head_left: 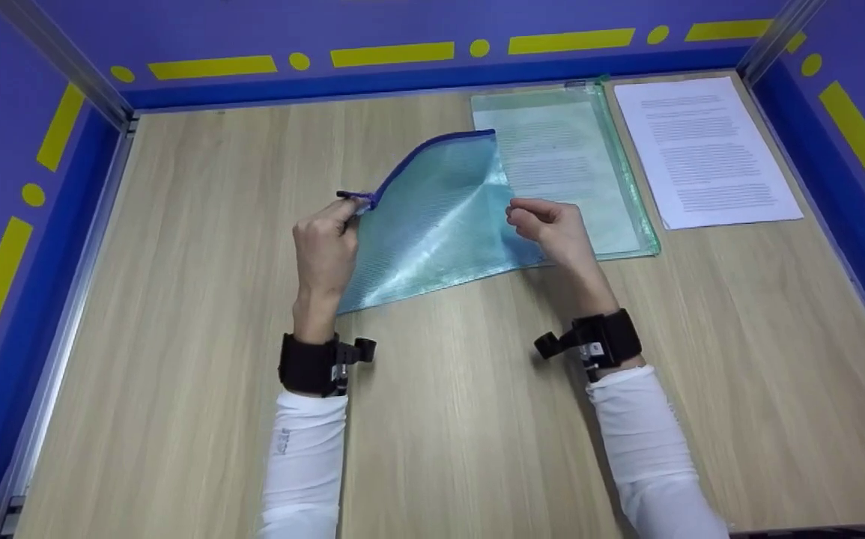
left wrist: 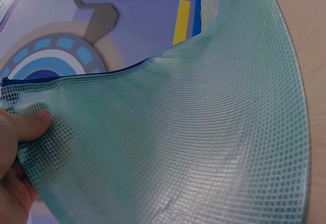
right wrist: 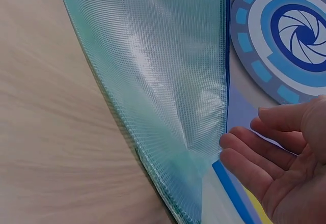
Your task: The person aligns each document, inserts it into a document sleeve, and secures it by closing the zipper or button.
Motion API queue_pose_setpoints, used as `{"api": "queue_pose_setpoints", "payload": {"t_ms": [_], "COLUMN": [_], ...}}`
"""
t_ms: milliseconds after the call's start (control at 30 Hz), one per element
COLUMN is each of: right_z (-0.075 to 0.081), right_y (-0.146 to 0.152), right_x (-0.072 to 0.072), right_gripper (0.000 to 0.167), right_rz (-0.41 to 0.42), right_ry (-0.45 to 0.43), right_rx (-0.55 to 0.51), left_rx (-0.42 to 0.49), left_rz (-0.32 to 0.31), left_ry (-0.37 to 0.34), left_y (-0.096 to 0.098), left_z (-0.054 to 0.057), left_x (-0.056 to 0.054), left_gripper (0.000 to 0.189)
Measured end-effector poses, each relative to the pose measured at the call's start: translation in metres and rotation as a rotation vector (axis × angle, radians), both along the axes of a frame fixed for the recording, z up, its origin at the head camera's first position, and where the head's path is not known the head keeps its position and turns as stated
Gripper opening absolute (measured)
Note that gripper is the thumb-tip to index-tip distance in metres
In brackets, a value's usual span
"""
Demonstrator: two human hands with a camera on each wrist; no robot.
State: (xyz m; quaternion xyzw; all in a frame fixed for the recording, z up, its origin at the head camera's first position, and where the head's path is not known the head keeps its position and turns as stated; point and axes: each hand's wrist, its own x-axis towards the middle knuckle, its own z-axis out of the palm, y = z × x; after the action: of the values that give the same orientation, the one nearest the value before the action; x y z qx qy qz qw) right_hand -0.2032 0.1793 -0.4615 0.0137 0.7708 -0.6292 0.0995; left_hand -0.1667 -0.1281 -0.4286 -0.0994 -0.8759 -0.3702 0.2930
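A translucent blue-green mesh zipper pouch [head_left: 432,224] with a dark blue zipper edge is lifted and bowed above the table. My left hand [head_left: 325,243] pinches its upper left corner at the zipper end; in the left wrist view the thumb [left wrist: 35,124] presses flat on the mesh. Beside the pouch's right edge is my right hand [head_left: 552,228], its fingers loosely bent and holding nothing. In the right wrist view, the fingertips [right wrist: 229,142] are right at the zipper edge. The pouch's right part overlaps a green-edged document pouch [head_left: 630,187] with a printed sheet inside.
A stack of printed white paper [head_left: 709,153] lies at the back right, next to the green-edged pouch. Blue panels [head_left: 387,82] with yellow marks wall the wooden table [head_left: 200,299] at the back and both sides.
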Motion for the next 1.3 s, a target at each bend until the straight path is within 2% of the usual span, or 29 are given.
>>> {"api": "queue_pose_setpoints", "payload": {"t_ms": [200,233,367,467,733,967,1300], "right_z": [0.001,-0.002,-0.001,0.001,0.007,0.011,0.009], "right_y": [-0.011,-0.012,-0.018,-0.023,-0.035,-0.050,-0.071], "right_x": [0.003,0.003,0.007,0.009,0.016,0.024,0.033], "right_gripper": [0.043,0.043,0.043,0.041,0.040,0.038,0.034], "right_rz": [0.031,0.033,0.058,0.082,0.129,0.186,0.178], "right_ry": [0.036,0.046,0.065,0.086,0.156,0.240,0.377], "right_rx": [-0.006,-0.005,0.007,0.015,-0.009,0.030,0.113], "left_rx": [-0.133,-0.164,-0.306,-0.363,-0.428,-0.460,-0.487], "left_rz": [-0.036,-0.038,-0.033,-0.029,-0.052,-0.071,-0.086], "left_ry": [0.028,0.037,0.070,0.079,0.035,0.019,-0.011], "left_y": [0.013,0.016,0.023,0.029,0.040,0.045,0.052], "left_z": [-0.004,-0.005,-0.009,-0.012,-0.019,-0.023,-0.027], "left_x": [-0.001,-0.001,-0.002,-0.002,0.000,0.002,0.005], "left_gripper": [0.018,0.018,0.017,0.018,0.022,0.022,0.023]}}
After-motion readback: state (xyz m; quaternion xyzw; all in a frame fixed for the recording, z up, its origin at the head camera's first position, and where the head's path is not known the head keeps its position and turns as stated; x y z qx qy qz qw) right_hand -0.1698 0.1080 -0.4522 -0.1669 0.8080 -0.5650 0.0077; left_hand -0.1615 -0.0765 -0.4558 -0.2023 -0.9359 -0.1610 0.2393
